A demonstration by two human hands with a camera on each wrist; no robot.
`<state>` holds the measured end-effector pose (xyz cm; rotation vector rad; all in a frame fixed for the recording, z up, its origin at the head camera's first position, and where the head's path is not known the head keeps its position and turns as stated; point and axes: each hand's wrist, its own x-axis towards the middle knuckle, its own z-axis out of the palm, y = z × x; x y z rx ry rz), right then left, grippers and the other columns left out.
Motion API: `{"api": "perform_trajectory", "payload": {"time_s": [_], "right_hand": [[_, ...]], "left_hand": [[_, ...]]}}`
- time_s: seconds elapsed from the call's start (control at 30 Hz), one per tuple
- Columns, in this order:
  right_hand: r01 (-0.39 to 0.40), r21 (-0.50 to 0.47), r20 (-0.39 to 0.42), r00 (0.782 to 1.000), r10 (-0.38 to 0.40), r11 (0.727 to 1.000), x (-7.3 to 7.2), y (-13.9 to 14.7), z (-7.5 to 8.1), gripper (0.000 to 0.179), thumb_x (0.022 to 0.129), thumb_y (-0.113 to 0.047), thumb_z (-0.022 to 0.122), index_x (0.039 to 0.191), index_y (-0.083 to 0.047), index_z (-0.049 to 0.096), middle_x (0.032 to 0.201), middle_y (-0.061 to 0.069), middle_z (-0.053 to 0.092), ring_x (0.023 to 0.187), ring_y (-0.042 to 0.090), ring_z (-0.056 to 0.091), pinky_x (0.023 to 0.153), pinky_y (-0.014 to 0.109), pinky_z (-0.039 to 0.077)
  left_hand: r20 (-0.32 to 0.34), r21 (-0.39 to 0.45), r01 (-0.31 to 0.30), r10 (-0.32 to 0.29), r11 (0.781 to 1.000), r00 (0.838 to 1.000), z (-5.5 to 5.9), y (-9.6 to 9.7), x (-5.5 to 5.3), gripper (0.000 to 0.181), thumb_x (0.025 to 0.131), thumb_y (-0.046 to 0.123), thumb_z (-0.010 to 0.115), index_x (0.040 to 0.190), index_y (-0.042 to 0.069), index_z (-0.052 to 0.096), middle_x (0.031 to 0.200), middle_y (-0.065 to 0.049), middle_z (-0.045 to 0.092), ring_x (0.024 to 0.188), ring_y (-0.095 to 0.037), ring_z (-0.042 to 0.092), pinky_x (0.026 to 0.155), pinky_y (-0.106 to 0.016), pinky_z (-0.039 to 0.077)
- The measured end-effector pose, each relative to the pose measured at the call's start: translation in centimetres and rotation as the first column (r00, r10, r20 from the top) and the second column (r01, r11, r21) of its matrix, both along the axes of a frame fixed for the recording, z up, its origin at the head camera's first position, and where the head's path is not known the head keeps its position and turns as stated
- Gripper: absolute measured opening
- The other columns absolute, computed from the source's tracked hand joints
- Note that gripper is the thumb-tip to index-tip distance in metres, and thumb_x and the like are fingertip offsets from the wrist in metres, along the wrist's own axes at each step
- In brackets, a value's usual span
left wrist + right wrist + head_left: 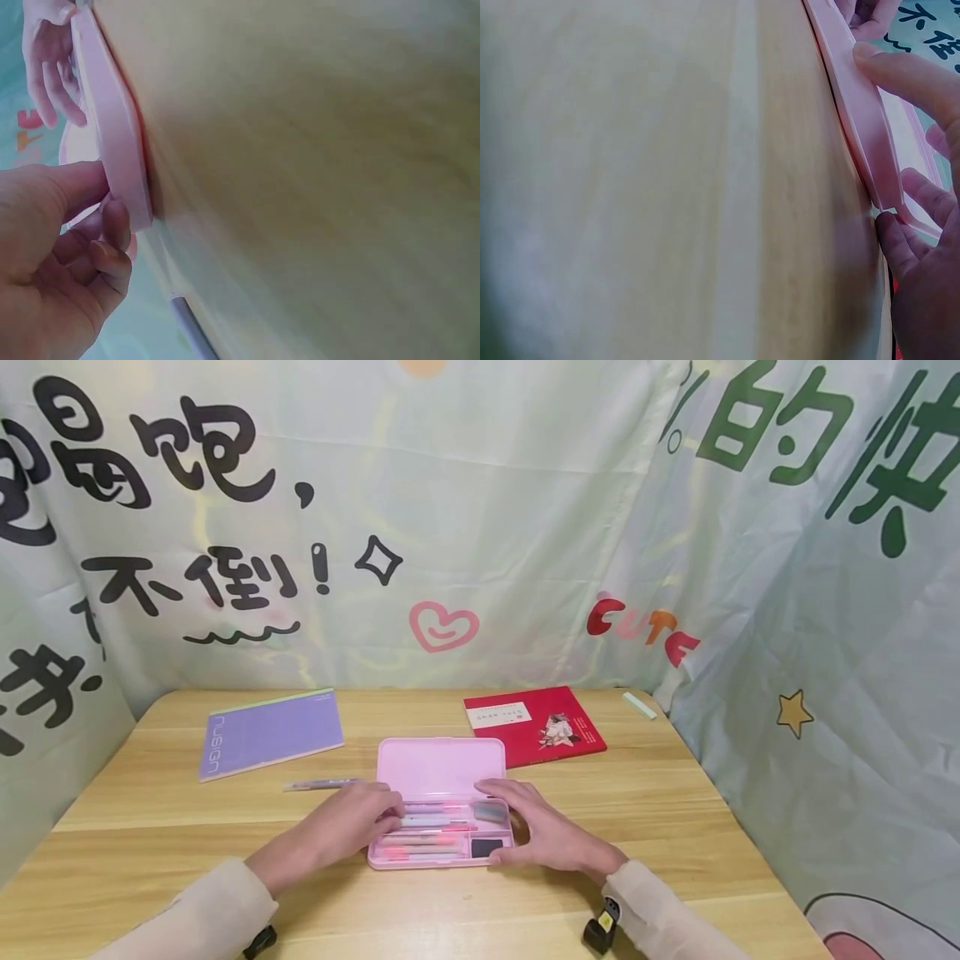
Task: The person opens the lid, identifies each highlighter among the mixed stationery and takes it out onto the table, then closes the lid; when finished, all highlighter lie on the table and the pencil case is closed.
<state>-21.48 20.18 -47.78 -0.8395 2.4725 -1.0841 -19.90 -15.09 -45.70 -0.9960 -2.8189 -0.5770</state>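
A pink pencil case (pixel 441 767) lies on the wooden table with its lid folded back. Several pens (pixel 423 841) fill its long left section. At its right end sit a dark block (pixel 487 848) and a greyish one (pixel 490 812) in small compartments. My left hand (pixel 358 817) grips the left end; in the left wrist view its thumb (pixel 79 184) reaches over the rim and its fingers curl against the end. Across the right end, my right hand (pixel 551 828) holds the case, thumb on the front edge, other fingers by the hinge and lid.
Behind the left hand lies a pen (pixel 321 784). A purple notebook (pixel 273 735) is at the back left, a red booklet (pixel 536 727) behind the case at right. One small pale strip (pixel 639 705) lies near the back right corner. Printed cloth (pixel 480 527) hangs around the table.
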Motion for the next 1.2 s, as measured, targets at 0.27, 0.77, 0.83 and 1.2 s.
{"api": "perform_trajectory", "payload": {"time_s": [0.27,0.77,0.83,1.2], "right_hand": [[0.000,-0.002,0.003,1.000,0.000,1.000,0.1,0.0,0.1,0.095,0.084,-0.050,0.092,0.163,-0.050,0.039,0.173,-0.013,0.033,0.156,0.022,0.030,0.126,0.070,0.033],[0.003,-0.002,0.007,1.000,-0.003,1.000,0.2,-0.2,0.1,0.094,0.085,-0.049,0.092,0.162,-0.052,0.039,0.174,-0.011,0.033,0.156,0.023,0.029,0.126,0.071,0.033],[0.002,-0.001,0.007,1.000,-0.002,1.000,0.2,-0.3,0.1,0.094,0.085,-0.049,0.092,0.162,-0.053,0.038,0.174,-0.011,0.033,0.156,0.023,0.029,0.125,0.071,0.033],[0.006,0.007,0.012,1.000,-0.006,1.000,0.1,0.0,0.0,0.093,0.084,-0.051,0.090,0.162,-0.054,0.038,0.174,-0.012,0.032,0.156,0.023,0.029,0.125,0.071,0.034]], "left_hand": [[0.089,0.076,-0.062,0.055,0.995,0.995,0.3,-0.4,0.1,0.008,0.102,0.018,0.078,0.099,0.024,0.075,0.092,0.014,0.075,0.088,-0.007,0.067,0.086,-0.039,0.061],[0.024,-0.027,-0.003,0.004,1.000,1.000,0.1,0.2,-0.1,0.004,0.099,0.015,0.081,0.102,0.013,0.080,0.096,0.005,0.076,0.085,-0.008,0.068,0.080,-0.032,0.062],[0.034,-0.018,-0.007,0.008,1.000,0.999,0.1,0.1,0.0,0.004,0.100,0.016,0.080,0.103,0.013,0.079,0.096,0.005,0.076,0.087,-0.009,0.069,0.082,-0.034,0.062],[0.227,0.177,-0.058,0.017,0.982,0.974,0.4,-1.0,-0.2,0.010,0.103,0.014,0.075,0.111,0.020,0.075,0.098,0.009,0.077,0.088,-0.003,0.068,0.077,-0.026,0.058]]}}
